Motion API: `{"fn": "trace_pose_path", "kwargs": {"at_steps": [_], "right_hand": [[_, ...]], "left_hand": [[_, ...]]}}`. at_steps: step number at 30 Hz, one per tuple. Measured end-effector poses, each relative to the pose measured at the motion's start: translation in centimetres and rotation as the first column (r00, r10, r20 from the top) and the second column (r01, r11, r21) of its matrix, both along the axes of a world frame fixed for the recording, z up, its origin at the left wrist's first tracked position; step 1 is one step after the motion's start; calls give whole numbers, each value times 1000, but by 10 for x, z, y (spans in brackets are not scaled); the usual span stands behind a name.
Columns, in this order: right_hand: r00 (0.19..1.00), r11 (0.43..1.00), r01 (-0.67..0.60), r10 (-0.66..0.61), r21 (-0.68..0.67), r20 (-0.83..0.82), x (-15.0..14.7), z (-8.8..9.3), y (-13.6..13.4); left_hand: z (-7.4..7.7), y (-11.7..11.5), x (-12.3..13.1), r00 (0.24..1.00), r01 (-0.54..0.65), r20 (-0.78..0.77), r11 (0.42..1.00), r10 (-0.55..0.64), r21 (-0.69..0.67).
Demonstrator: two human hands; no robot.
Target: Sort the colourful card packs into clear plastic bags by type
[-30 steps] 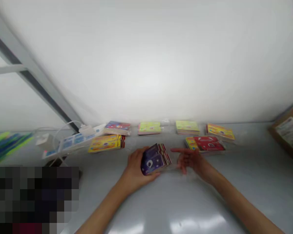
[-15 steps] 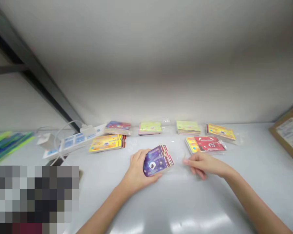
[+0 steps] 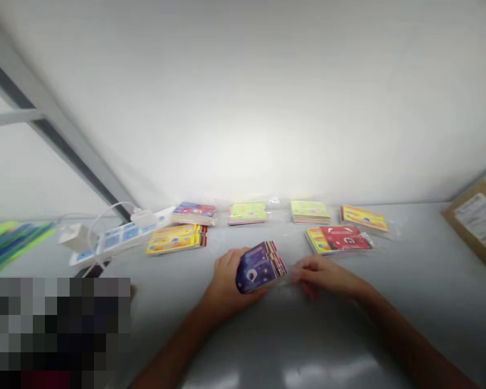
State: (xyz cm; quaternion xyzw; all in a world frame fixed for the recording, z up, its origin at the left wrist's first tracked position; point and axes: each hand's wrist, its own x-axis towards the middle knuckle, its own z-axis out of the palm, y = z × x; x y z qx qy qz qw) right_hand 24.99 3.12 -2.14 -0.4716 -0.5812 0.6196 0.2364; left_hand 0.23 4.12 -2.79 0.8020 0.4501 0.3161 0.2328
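Left hand (image 3: 227, 275) grips a stack of purple-covered cards (image 3: 260, 267), tilted, toward the near middle of the white table (image 3: 421, 302). Right hand (image 3: 324, 278), fingers loosely curled, sits just beside the stack's right edge; any pinch cannot be told. A red-and-yellow card pack (image 3: 339, 239) lies just beyond it, other card packs (image 3: 311, 212) along the far edge.

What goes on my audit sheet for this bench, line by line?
surface: white tabletop, glossy, glare near front.
job's things: purple card pack held up; six printed packs lie beyond, red pack nearest it on the right.
clutter: green-blue strips far left; pixelated patch hides lower left.
hands: left hand grips the pack; right hand beside it, curled.
cables: white cable at power strip.
surroundings: cardboard box right; metal strut upper left.
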Motion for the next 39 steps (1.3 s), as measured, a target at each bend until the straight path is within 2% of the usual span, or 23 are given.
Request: {"fn": "trace_pose_path", "kwargs": {"at_steps": [5,10,13,17,29,35,39], "right_hand": [[986,979,164,-166,121,8,7,4,4],[984,980,-4,-31,199,176,15,-4,5],[975,966,-49,-8,254,220,17,-8,5],[958,970,-95,27,226,287,18,-10,5],[921,941,-100,-35,323,388,6,-7,5],[941,965,-96,8,245,338,13,-7,4],[923,939,-108,-28,327,383,11,-6,3]], "left_hand": [[0,0,-1,1000,-14,20,1000,14,3],[2,0,0,999,-26,40,1000,26,-5],[3,-1,0,998,-40,51,999,40,-11],[3,-1,1,999,-31,12,1000,31,-2],[0,2,2,995,-24,-91,999,28,43],[1,3,2,992,-12,-126,999,18,49],[1,3,2,992,-4,-128,999,11,53]]}}
